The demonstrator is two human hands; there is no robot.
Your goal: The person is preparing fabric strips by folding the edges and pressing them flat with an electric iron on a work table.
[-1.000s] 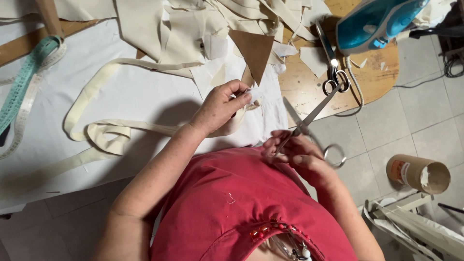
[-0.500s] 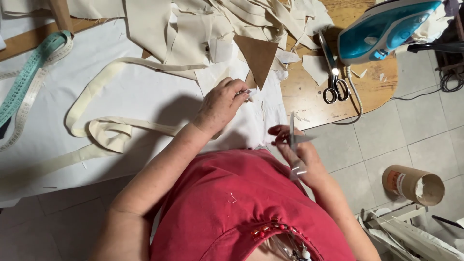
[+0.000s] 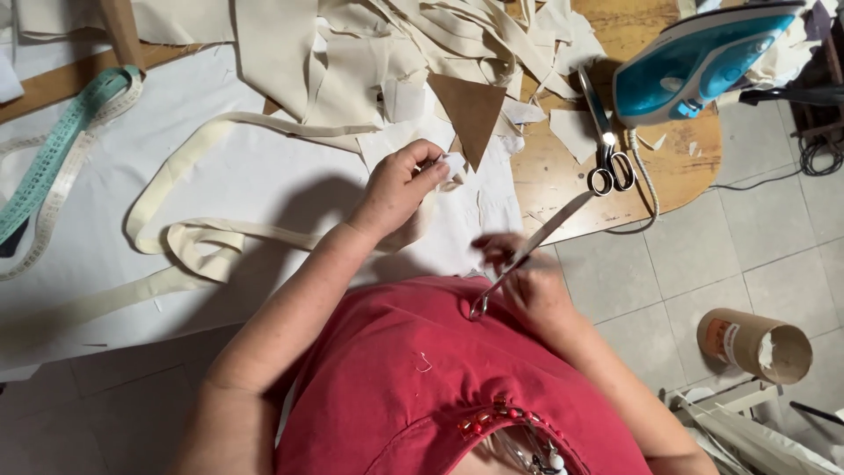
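A small piece of pale cream cloth [image 3: 450, 165] is pinched between the fingertips of the left hand [image 3: 396, 189], whose grip is closed tightly on it just above the white sheet [image 3: 255, 176] that covers the bench. It sits at the sheet's right edge, touching the tip of a brown triangular paper piece [image 3: 473, 110]. A pair of long steel scissors [image 3: 527, 255] is held in the right hand [image 3: 527, 281]; the fingers are curled shut around the handles, one ring of which [image 3: 479, 308] shows below the hand, and the blades point up and right over the bench's near edge, away from the cloth.

Judging by how things lie, much cutting is already done: a heap of cream fabric offcuts [image 3: 422, 44] lies along the far edge, and a long cream fabric strip [image 3: 202, 233] loops across the sheet. The small piece is gripped, but the blades are not on it, so any trimming of it looks not yet made.

Further out, a second pair of scissors with a blue-grey handle [image 3: 607, 149] lies on the bare wooden bench [image 3: 677, 167] by a teal and white steam iron [image 3: 694, 57]; a teal measuring tape [image 3: 61, 149] lies at the left edge. A cardboard tube [image 3: 752, 345] lies on the tiled floor [image 3: 747, 255].

Whether the blades are parted cannot be told; they are blurred. The cloth's shape is mostly hidden by the fingers.
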